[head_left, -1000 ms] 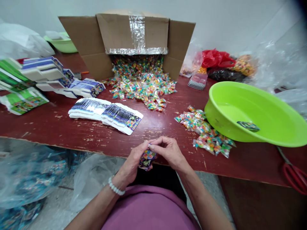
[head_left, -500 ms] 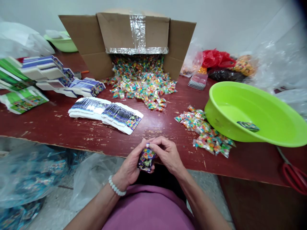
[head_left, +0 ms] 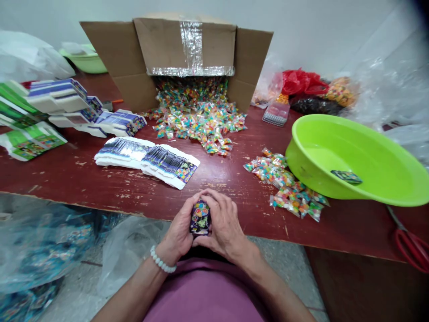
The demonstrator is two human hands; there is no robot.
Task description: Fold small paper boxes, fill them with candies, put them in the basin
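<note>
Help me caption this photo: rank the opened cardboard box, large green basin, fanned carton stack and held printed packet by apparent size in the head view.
Largest to smallest:
Opened cardboard box
Large green basin, cropped at right
Fanned carton stack
Held printed packet, partly covered

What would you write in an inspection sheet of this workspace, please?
Surface: dark red table, paint worn in patches.
Job's things: small printed box, held; fanned cartons; colourful wrapped pieces spilling from cardboard box; lime-green basin, one printed pack inside.
Clutter: red-handled scissors near the right front; red plastic bag toward the back.
Hands: left hand and right hand around the small printed box.
Cables: nothing seen.
Surroundings: pale wall behind; plastic bags low at left.
</note>
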